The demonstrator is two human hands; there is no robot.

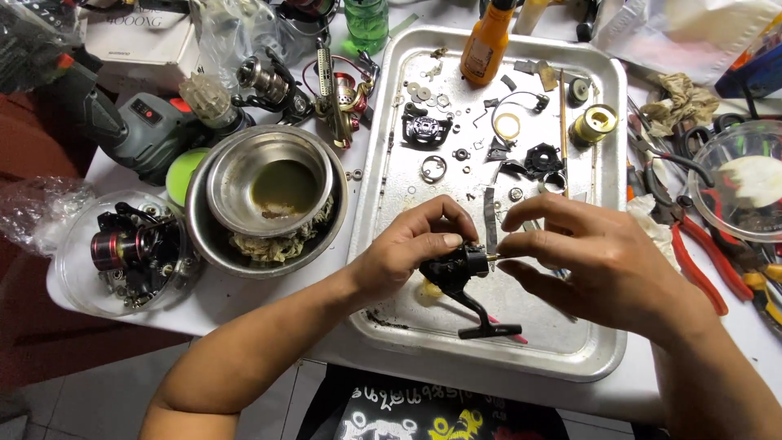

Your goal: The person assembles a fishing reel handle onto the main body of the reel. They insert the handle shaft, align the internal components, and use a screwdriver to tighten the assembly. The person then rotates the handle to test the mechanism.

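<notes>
Left hand clamps the black fishing reel body over the metal tray; right hand pinches what looks like its brass shaft. Rigid, light, probably greasy, best gripped by its housing.

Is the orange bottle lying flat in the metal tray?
No, the orange bottle stands upright at the far end of the metal tray, well away from both hands and the black reel body they hold.
</notes>
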